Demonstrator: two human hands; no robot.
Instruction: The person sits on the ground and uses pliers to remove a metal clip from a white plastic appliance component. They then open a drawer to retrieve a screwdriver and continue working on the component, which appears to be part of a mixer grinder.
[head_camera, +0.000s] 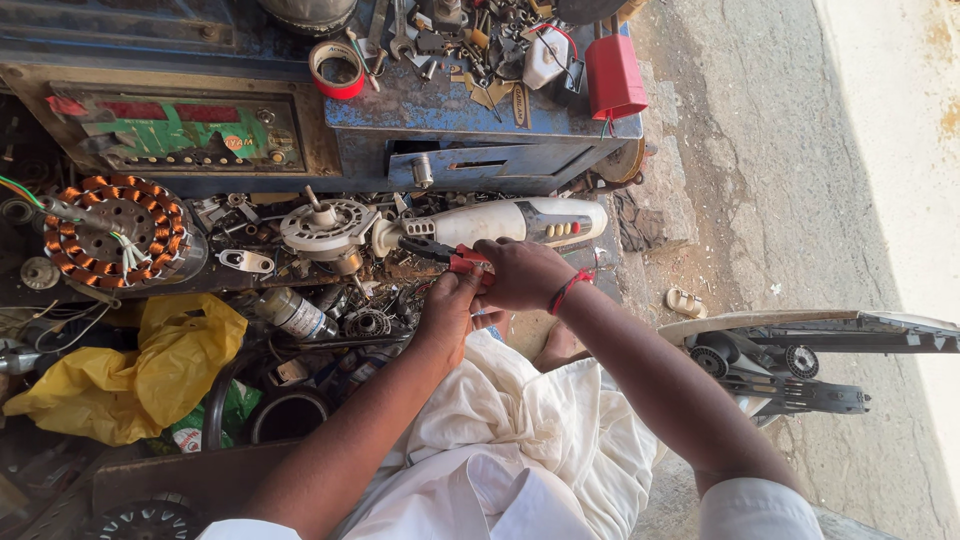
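At the frame's centre, the right hand (522, 272) is clenched around the red handles of a pair of dark-jawed pliers (440, 252). The left hand (450, 310) closes its grip on the same handles from below. The plier jaws touch the neck of a white plastic hand blender body (500, 222) lying on the cluttered surface (400, 275). Left of it sits a round grey metal motor plate (325, 228); at far left, a copper-wound stator ring (115, 232). A crumpled yellow plastic bag (130, 375) lies lower left. A red tape roll (337, 68) rests on the blue metal box (480, 125) above.
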